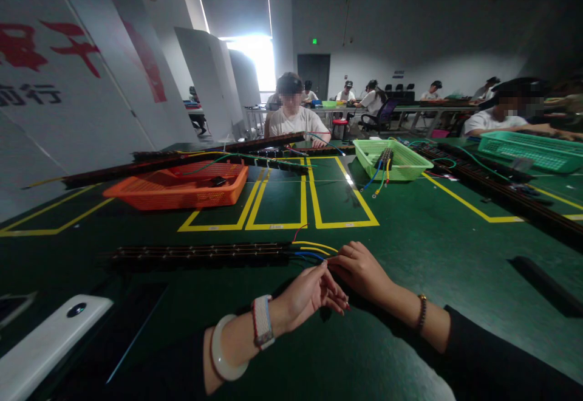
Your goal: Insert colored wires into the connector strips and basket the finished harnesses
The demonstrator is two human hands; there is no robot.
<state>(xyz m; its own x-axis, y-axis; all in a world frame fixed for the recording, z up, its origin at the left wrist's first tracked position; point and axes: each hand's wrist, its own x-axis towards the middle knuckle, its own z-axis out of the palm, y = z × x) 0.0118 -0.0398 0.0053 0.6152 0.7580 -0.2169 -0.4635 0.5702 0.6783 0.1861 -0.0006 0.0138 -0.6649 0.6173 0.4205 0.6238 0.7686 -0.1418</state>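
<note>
A long black wiring harness [200, 254] lies across the green table in front of me, its strands side by side and held by ties. From its right end come yellow wires [315, 246], blue wires [310, 255] and a thin red one. My left hand [312, 296] reaches the blue wires' ends with thumb and index finger pinched, while its other fingers hang loosely curled. My right hand [362, 272] meets it from the right, fingers bent down and closed over the wire ends. The tips of the wires are hidden between both hands.
Behind the harness are an orange basket [177, 197] with longer harnesses across it, and a light green basket [396, 164] holding lugged wires. A black strip [544, 285] lies right, a white device [54, 346] at left front. Co-workers sit beyond, one person [296, 118] directly opposite.
</note>
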